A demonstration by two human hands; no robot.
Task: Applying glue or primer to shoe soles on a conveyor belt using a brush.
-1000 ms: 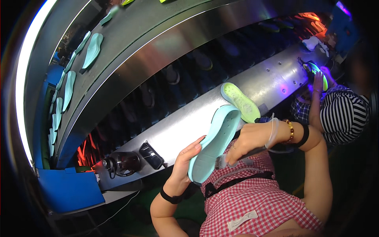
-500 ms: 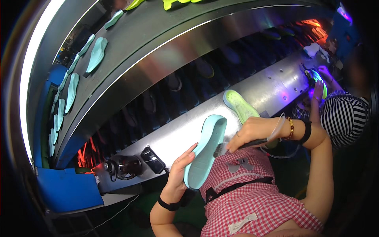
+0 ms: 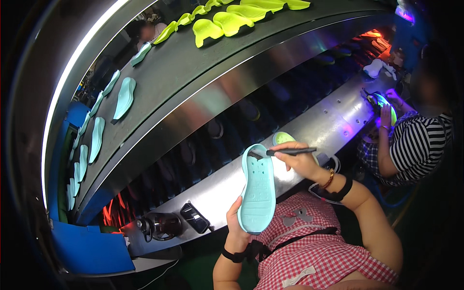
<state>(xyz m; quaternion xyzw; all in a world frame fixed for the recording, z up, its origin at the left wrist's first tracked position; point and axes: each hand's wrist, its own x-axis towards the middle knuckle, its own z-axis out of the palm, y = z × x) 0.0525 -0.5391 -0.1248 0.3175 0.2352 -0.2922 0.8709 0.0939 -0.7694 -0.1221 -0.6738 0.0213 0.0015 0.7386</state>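
A light teal shoe sole (image 3: 258, 193) is held up in front of me, its hollow inner face toward me. My left hand (image 3: 235, 220) grips it by the lower left edge, thumb along the rim. In my right hand (image 3: 300, 162) is a brush with a black handle (image 3: 292, 151), fingers closed round it. The brush's working end is at the far end of the sole, where a dark patch (image 3: 255, 155) shows inside the rim; I cannot tell whether that is bristles. Behind my right hand, a yellow-green sole (image 3: 282, 137) lies on the metal bench (image 3: 309, 121), partly covered.
Teal soles (image 3: 125, 98) and yellow-green soles (image 3: 232, 23) line the dark conveyor belt (image 3: 179, 63). On the bench's left end stand a dark jug (image 3: 164, 225) and a black tray (image 3: 195, 217). A co-worker in a striped top (image 3: 418, 145) works at the right.
The teal sole has turned upright, its inner face more toward me. My right hand has moved up with the brush, from the sole's side to its far end. The view has shifted.
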